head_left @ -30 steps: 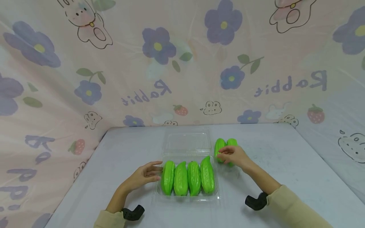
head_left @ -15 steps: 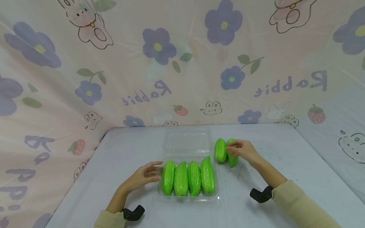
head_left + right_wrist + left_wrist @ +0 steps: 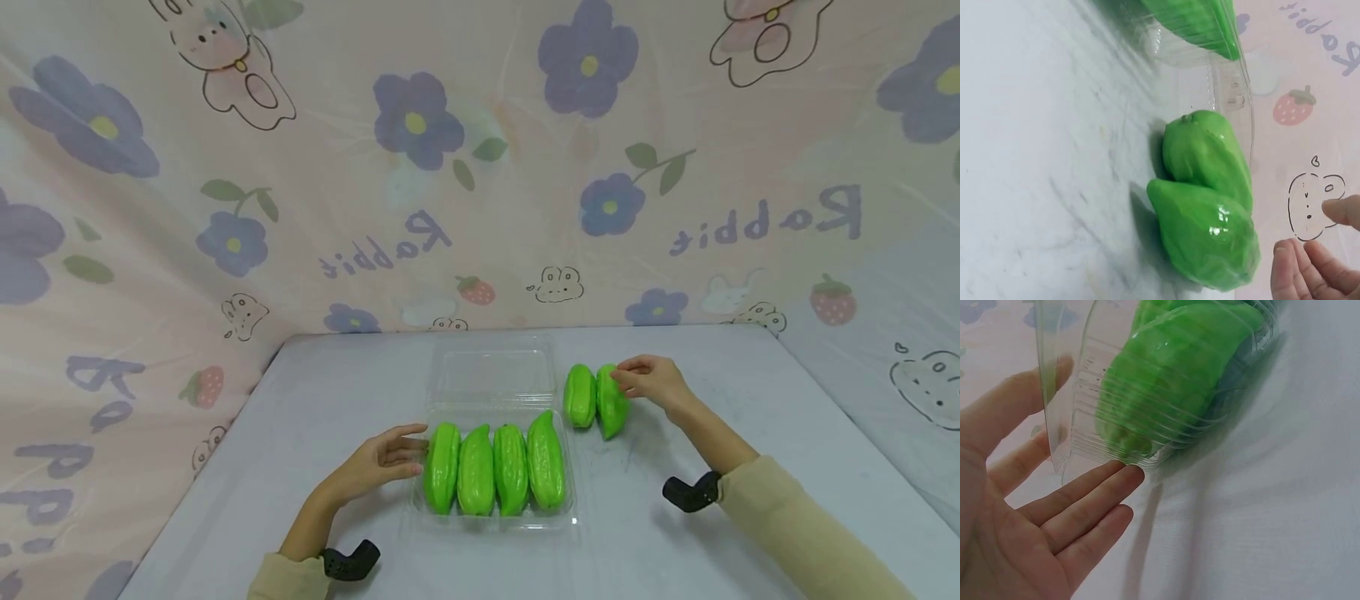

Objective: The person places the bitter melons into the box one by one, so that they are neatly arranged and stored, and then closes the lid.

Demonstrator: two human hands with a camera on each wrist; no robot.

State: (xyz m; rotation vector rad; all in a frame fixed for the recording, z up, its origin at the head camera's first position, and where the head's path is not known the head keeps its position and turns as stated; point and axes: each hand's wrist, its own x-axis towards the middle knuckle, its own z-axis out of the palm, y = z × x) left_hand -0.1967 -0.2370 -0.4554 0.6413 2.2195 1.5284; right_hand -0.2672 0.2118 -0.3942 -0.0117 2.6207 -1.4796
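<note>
Several glossy green bitter-gourd-like vegetables (image 3: pixel 476 471) lie side by side in a clear plastic clamshell box (image 3: pixel 525 523). My left hand (image 3: pixel 372 462) is at the box's left side with fingers extended; in the left wrist view its fingertips (image 3: pixel 1132 475) touch or nearly touch the clear wall. Two more green vegetables lie on the table right of the box, a left one (image 3: pixel 580 397) and a right one (image 3: pixel 612 412). My right hand (image 3: pixel 656 385) hovers by the right one. In the right wrist view, its thumb and loosely bent fingers (image 3: pixel 1282 269) are apart, holding nothing.
The box's hinged lid (image 3: pixel 491 375) lies folded back behind it. A white table (image 3: pixel 720 392) carries everything, with a printed fabric backdrop (image 3: pixel 510 225) at its far edge. Black curved pieces (image 3: pixel 351 560) are worn at both wrists.
My right hand has moved from over the two loose vegetables to the right and slightly back, uncovering them. The right vegetable's near end has turned slightly. The left hand has stayed put.
</note>
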